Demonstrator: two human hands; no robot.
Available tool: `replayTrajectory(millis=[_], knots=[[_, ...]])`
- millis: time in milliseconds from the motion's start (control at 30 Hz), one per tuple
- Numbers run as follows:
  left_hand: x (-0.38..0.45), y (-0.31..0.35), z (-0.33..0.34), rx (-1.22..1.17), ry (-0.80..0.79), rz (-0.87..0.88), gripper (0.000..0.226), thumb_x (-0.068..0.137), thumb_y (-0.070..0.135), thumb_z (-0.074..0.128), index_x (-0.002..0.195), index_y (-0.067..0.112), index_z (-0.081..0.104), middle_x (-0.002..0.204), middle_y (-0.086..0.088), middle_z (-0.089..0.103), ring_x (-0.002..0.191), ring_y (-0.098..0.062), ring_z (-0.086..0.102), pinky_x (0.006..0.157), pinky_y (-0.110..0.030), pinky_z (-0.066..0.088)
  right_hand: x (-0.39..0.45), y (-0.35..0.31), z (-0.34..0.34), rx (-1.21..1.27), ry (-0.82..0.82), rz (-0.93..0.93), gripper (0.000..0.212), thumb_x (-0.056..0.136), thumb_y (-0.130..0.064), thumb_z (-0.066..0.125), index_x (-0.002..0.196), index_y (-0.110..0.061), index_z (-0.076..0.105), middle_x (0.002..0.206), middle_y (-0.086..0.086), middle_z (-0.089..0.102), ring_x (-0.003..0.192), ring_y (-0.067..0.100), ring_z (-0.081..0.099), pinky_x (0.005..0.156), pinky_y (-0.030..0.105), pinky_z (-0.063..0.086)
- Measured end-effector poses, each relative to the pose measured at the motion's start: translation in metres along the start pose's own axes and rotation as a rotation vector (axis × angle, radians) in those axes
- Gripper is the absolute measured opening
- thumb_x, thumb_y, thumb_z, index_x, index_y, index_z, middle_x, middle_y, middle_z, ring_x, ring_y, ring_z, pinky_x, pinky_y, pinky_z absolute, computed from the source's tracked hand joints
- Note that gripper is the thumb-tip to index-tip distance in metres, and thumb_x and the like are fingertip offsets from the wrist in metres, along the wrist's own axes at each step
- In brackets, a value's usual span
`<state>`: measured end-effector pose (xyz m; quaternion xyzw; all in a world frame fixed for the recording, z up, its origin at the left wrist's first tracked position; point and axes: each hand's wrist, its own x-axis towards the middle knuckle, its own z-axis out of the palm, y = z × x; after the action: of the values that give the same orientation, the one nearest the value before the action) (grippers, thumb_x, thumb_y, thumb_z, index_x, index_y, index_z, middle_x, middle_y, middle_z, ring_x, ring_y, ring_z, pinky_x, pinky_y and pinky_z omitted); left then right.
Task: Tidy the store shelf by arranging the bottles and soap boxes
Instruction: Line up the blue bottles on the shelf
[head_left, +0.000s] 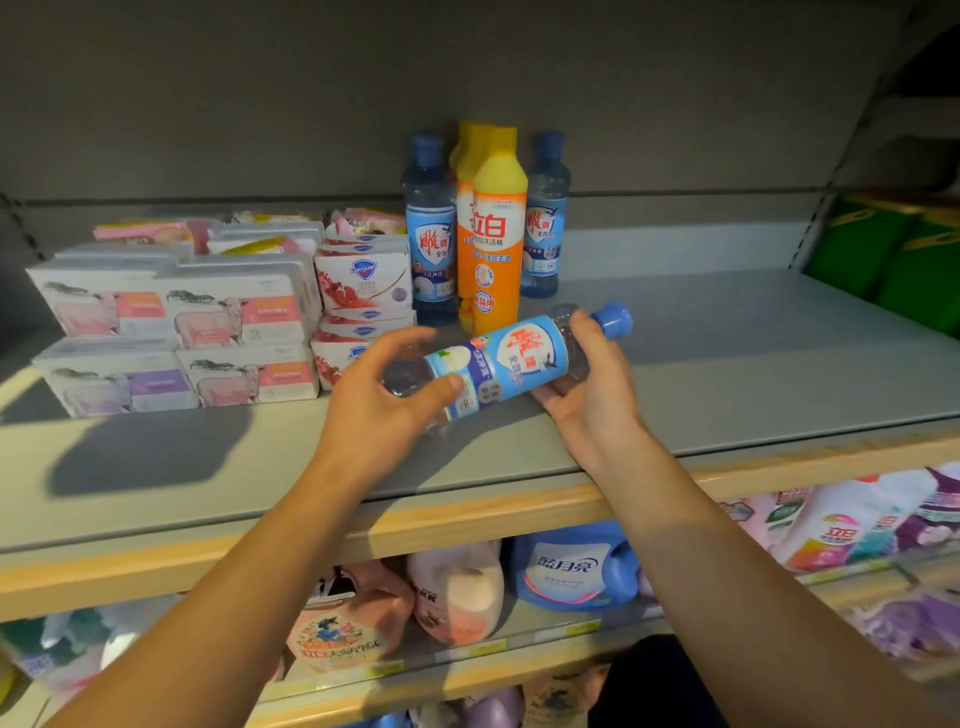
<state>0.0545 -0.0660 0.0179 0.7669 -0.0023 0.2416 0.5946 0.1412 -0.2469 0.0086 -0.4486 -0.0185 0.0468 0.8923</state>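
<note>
Held bottle (506, 361): clear, blue label and blue cap, lying nearly level above the shelf (727, 364), cap to the right and slightly raised. Left hand (387, 405) curls round its base end, thumb on the label. Right hand (592, 379) cups the neck end from below, fingers wrapped behind it.

Standing bottles, at the back of the shelf: left blue bottle (430, 228), orange bottle (493, 234) with yellow top and more yellow tops behind it, right blue bottle (545, 218). All upright and close together, just behind the held bottle.

Soap boxes: red-and-white stack (363, 283) just left of the left blue bottle; white packs (176, 322) with pink and purple panels, stacked two high, further left; more boxes behind them, blurred.

Green packs (893, 249): far right.

Lower shelf: blue jug (571, 569), pink pouches (358, 613), white and purple pouches (857, 519).
</note>
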Motion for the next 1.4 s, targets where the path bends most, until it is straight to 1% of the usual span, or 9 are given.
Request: replayTrajectory(millis=[100, 267, 400, 667, 967, 1067, 1133, 1300, 1400], knots=[[0.005, 0.000, -0.006, -0.310, -0.056, -0.267, 0.015, 0.085, 0.026, 0.072, 0.100, 0.024, 0.072, 0.110, -0.009, 0.070, 0.093, -0.017, 0.072, 0.056, -0.037, 0.058, -0.008, -0.001, 0.000, 0.066, -0.156, -0.006, 0.053, 0.084, -0.024, 0.066, 0.133, -0.011, 0.049, 0.110, 0.013, 0.070, 0.110, 0.030, 0.067, 0.082, 0.043, 0.058], [0.007, -0.002, -0.014, -0.514, -0.134, -0.356, 0.041, 0.080, 0.033, 0.068, 0.114, 0.012, 0.064, 0.114, -0.017, 0.067, 0.082, -0.034, 0.070, 0.050, -0.037, 0.055, -0.008, -0.001, -0.001, 0.014, -0.128, 0.072, 0.040, 0.093, -0.024, 0.062, 0.131, -0.011, 0.054, 0.117, 0.015, 0.070, 0.106, 0.030, 0.069, 0.077, 0.043, 0.059], [0.004, -0.004, -0.014, -0.516, -0.147, -0.325, 0.046, 0.073, 0.025, 0.078, 0.115, 0.018, 0.061, 0.109, -0.015, 0.067, 0.070, -0.035, 0.069, 0.057, -0.038, 0.059, -0.005, 0.001, 0.004, -0.087, -0.031, 0.067, 0.038, 0.092, -0.036, 0.065, 0.123, -0.015, 0.057, 0.112, 0.013, 0.072, 0.097, 0.028, 0.072, 0.075, 0.044, 0.060], [0.005, -0.001, -0.015, -0.528, -0.149, -0.367, 0.033, 0.095, 0.038, 0.056, 0.098, 0.008, 0.070, 0.068, -0.017, 0.067, 0.045, -0.021, 0.058, 0.038, -0.025, 0.048, -0.007, 0.001, 0.014, -0.212, 0.077, 0.042, 0.049, 0.086, -0.044, 0.071, 0.123, -0.018, 0.051, 0.112, 0.010, 0.068, 0.093, 0.022, 0.073, 0.068, 0.039, 0.061], [-0.002, 0.004, -0.010, -0.459, -0.149, -0.326, 0.030, 0.098, 0.037, 0.051, 0.104, 0.013, 0.069, 0.097, -0.018, 0.072, 0.068, -0.033, 0.068, 0.045, -0.030, 0.051, -0.012, 0.000, 0.002, -0.038, 0.026, 0.030, 0.045, 0.090, -0.031, 0.069, 0.126, -0.010, 0.055, 0.115, 0.014, 0.070, 0.100, 0.028, 0.071, 0.084, 0.047, 0.058], [-0.005, 0.004, -0.007, -0.278, -0.152, -0.167, 0.014, 0.095, 0.022, 0.060, 0.101, 0.025, 0.073, 0.103, 0.000, 0.073, 0.091, -0.019, 0.070, 0.059, -0.039, 0.060, -0.011, -0.003, 0.000, 0.135, 0.036, 0.055, 0.042, 0.092, -0.027, 0.066, 0.127, -0.007, 0.055, 0.118, 0.018, 0.069, 0.106, 0.032, 0.069, 0.092, 0.051, 0.054], [-0.008, 0.001, -0.003, 0.002, -0.181, 0.023, 0.027, 0.089, 0.018, 0.070, 0.113, 0.030, 0.070, 0.106, 0.009, 0.071, 0.100, -0.011, 0.066, 0.077, -0.040, 0.060, -0.011, -0.005, 0.004, 0.191, 0.116, 0.082, 0.036, 0.091, -0.030, 0.068, 0.118, -0.008, 0.059, 0.113, 0.017, 0.069, 0.102, 0.030, 0.070, 0.090, 0.051, 0.056], [-0.019, 0.007, 0.009, 0.390, -0.147, 0.469, 0.059, 0.071, 0.032, 0.079, 0.127, 0.020, 0.063, 0.127, 0.006, 0.063, 0.111, -0.008, 0.060, 0.093, -0.026, 0.051, -0.009, -0.017, 0.014, 0.117, 0.212, 0.156, 0.045, 0.086, -0.043, 0.070, 0.114, -0.010, 0.058, 0.106, 0.017, 0.071, 0.093, 0.030, 0.072, 0.086, 0.053, 0.057], [-0.020, 0.007, 0.016, 0.647, -0.116, 0.791, 0.064, 0.069, 0.027, 0.086, 0.125, 0.006, 0.064, 0.132, -0.009, 0.062, 0.112, -0.023, 0.064, 0.098, -0.028, 0.045, -0.009, -0.030, 0.012, 0.092, 0.204, 0.189, 0.051, 0.084, -0.046, 0.072, 0.118, -0.011, 0.058, 0.106, 0.017, 0.071, 0.092, 0.032, 0.072, 0.085, 0.054, 0.057]])
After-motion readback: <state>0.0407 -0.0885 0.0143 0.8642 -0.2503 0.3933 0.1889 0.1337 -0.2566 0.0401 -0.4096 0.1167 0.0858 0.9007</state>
